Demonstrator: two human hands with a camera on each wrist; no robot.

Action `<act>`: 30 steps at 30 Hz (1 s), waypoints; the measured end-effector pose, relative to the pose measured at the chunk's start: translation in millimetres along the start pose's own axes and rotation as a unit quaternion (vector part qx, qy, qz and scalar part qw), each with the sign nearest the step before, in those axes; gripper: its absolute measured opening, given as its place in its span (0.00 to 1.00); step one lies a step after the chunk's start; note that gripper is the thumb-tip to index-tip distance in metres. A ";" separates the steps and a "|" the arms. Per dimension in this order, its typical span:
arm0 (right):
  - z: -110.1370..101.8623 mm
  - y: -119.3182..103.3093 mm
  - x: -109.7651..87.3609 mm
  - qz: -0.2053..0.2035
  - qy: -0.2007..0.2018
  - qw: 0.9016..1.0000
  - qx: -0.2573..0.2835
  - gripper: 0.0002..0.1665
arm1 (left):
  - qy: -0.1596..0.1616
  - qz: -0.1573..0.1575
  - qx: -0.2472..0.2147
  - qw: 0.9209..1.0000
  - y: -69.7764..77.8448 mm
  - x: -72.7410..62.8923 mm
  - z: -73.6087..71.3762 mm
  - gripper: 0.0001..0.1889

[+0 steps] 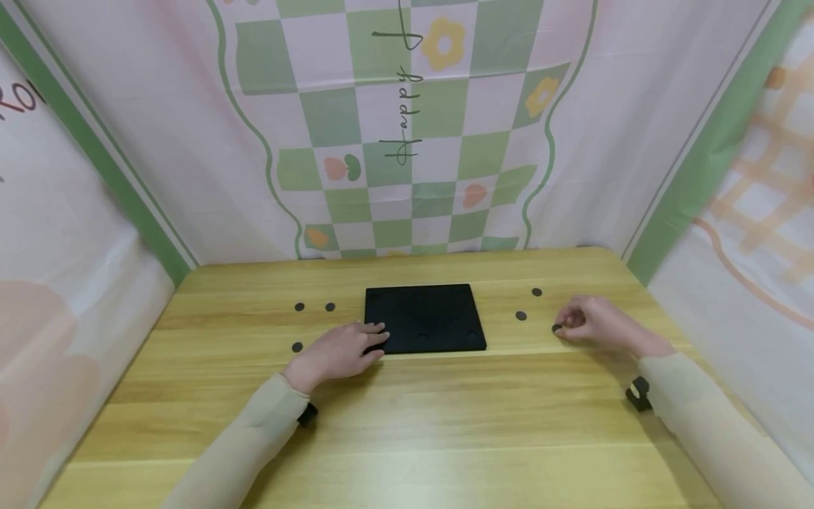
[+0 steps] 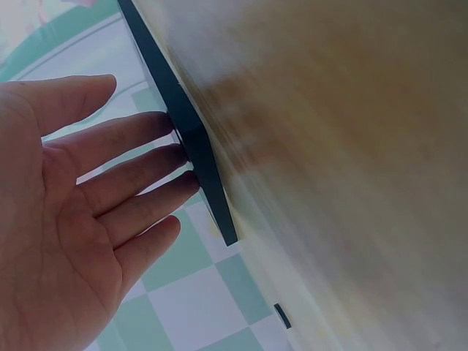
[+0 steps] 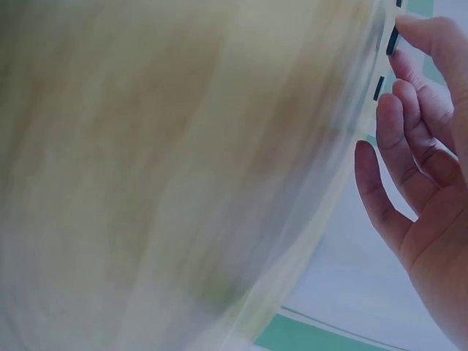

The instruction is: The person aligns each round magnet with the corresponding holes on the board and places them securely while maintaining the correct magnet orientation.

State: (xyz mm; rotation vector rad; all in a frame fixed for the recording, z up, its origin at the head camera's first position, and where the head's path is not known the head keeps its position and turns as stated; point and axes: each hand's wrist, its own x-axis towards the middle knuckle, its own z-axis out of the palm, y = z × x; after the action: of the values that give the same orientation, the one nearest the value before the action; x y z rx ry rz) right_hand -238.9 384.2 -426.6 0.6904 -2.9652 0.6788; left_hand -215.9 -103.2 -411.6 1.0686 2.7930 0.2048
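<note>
A flat black board (image 1: 425, 317) lies on the table, with faint round outlines near its front edge. My left hand (image 1: 340, 353) rests its fingertips on the board's front left corner; in the left wrist view those fingers (image 2: 139, 164) are extended and touch the board's edge (image 2: 196, 135). To the right of the board, my right hand (image 1: 591, 325) pinches a small black disc (image 1: 557, 329) between thumb and index finger, close to the tabletop. The right wrist view shows this disc (image 3: 393, 41) edge-on at the fingertips, the other fingers loosely bent.
Two loose black discs, one nearer (image 1: 521, 316) and one farther (image 1: 537, 292), lie right of the board. Left of it are three more discs (image 1: 299, 307), one close to the left wrist. The wooden table (image 1: 432, 424) ends at patterned cloth (image 1: 413, 155) behind and on both sides.
</note>
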 end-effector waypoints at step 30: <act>7.5 -15.0 13.6 -0.016 0.036 0.998 0.040 0.09 | 0.004 0.004 -0.007 1.000 1.0 0.6 -1.3 0.23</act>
State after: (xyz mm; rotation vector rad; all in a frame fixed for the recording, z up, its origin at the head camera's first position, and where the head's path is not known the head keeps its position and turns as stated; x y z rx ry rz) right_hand -244.2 363.3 -425.6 0.7018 -2.8690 0.8073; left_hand -215.9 -102.2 -410.2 1.0787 2.7895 0.2292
